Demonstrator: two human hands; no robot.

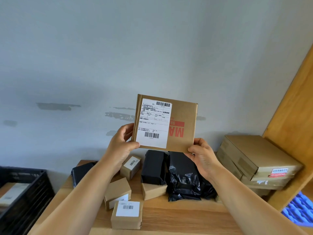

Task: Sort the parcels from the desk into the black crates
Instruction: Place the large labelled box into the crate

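Observation:
A flat brown cardboard parcel (182, 116) with a white shipping label and red print is held up in front of the wall, label facing me. My left hand (121, 144) grips its lower left corner, thumb on the label. My right hand (202, 154) pinches its lower right corner. Below, the wooden desk (186, 212) carries several small brown boxes (127, 215) and black plastic-wrapped parcels (183, 177). A black crate (25, 194) stands at the lower left and holds a flat parcel.
A stack of large flat cardboard boxes (257, 160) sits at the desk's right end against a wooden shelf upright (294, 106). Something blue and ribbed (299, 209) lies at the lower right. A pale wall is behind the desk.

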